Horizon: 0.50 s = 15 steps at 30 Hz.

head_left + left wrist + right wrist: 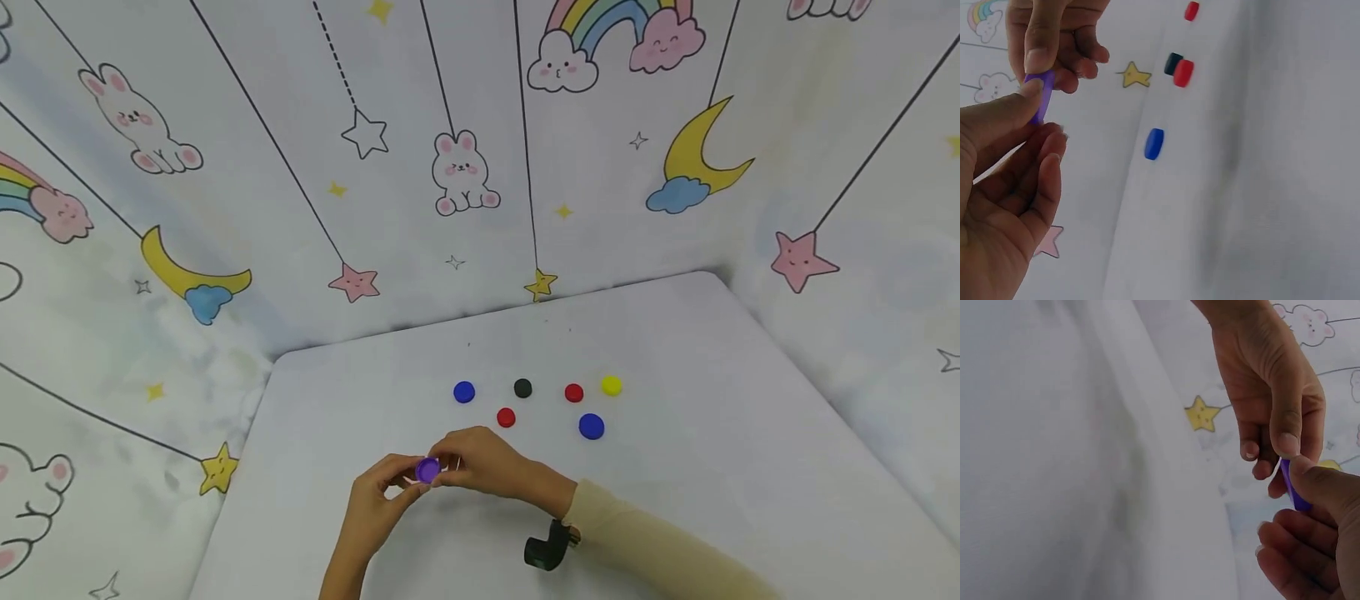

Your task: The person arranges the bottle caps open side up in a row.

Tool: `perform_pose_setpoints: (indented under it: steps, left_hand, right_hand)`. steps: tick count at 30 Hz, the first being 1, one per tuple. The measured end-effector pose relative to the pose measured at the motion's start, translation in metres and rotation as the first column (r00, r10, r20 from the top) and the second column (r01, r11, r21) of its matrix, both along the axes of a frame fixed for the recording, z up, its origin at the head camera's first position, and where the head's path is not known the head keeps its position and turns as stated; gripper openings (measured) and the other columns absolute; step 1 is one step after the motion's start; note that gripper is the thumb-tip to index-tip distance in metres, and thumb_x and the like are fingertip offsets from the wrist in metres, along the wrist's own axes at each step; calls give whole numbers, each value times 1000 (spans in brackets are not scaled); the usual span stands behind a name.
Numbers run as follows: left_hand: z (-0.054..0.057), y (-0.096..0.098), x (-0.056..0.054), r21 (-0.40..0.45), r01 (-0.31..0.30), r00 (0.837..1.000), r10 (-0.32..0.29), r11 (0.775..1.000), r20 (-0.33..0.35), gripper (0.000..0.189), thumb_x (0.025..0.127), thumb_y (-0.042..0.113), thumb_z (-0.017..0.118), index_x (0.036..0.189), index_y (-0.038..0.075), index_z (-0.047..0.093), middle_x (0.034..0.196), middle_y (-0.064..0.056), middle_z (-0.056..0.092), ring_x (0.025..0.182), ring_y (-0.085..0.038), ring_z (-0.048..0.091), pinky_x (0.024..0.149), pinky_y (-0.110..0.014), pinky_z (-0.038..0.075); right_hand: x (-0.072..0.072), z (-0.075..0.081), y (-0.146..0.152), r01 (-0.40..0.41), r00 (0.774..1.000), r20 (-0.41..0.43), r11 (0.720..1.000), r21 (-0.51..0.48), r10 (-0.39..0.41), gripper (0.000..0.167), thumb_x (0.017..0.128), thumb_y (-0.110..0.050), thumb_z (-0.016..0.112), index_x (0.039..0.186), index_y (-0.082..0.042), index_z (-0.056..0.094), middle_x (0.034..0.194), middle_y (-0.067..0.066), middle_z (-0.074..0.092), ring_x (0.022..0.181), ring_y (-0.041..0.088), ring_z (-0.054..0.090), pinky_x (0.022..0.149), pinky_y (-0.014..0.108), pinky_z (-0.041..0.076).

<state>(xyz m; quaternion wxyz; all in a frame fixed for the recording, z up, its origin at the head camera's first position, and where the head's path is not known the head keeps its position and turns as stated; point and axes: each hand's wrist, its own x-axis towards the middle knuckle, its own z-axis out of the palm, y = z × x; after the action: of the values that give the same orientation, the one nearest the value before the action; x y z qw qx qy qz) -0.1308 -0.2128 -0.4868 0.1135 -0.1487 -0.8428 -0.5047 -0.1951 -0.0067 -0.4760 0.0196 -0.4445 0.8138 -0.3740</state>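
Observation:
A small round purple bottle cap (428,471), its hollow side showing in the head view, is held up between both hands over the near part of the table. On one side my left hand (378,500) pinches it between thumb and fingers. My right hand (483,462) pinches the opposite edge, with the thumb below and fingers above. From the left wrist view the purple cap (1041,100) appears nearly edge-on between the two thumbs. In the right wrist view only a strip of the purple cap (1294,487) shows, the rest covered by fingers.
Beyond the hands on the white table (675,333) lie a blue cap (464,392), a black cap (522,388), two red caps (573,392), a yellow cap (611,385) and a larger blue cap (592,427). A black device (547,546) hangs at the right wrist. Patterned walls border the table.

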Motion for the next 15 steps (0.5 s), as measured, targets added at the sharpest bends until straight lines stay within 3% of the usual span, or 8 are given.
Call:
perform_pose_setpoints:
  steps: [5, 8, 15]
  left_hand:
    - [-26, 3, -4, -44, -53, 995, 57, 998, 80, 34, 72, -1, 82, 103, 11, 73, 96, 1, 69, 82, -13, 66, 69, -22, 56]
    - [-39, 5, -7, -119, -56, 991, 70, 991, 110, 33, 72, 1, 82, 103, 8, 73, 93, 1, 67, 78, -9, 63, 69, -21, 55]
    - [-54, 7, -9, -323, -43, 991, 83, 945, 110, 29, 74, -2, 80, 102, 2, 72, 80, 1, 58, 66, 1, 46, 57, -17, 45]
  right_hand:
    - [-5, -26, -6, 36, 999, -27, 991, 129, -33, 26, 88, -29, 75, 109, -14, 73, 90, -8, 71, 76, -3, 57, 69, 7, 45]
    - [-8, -40, -7, 60, 998, -34, 982, 181, -55, 23, 88, -28, 75, 107, -15, 74, 86, -10, 69, 73, -3, 54, 69, 8, 44]
    - [-9, -59, -12, 74, 997, -54, 962, 262, -62, 22, 87, -28, 76, 105, -16, 74, 76, -14, 62, 67, -3, 48, 63, 9, 40]
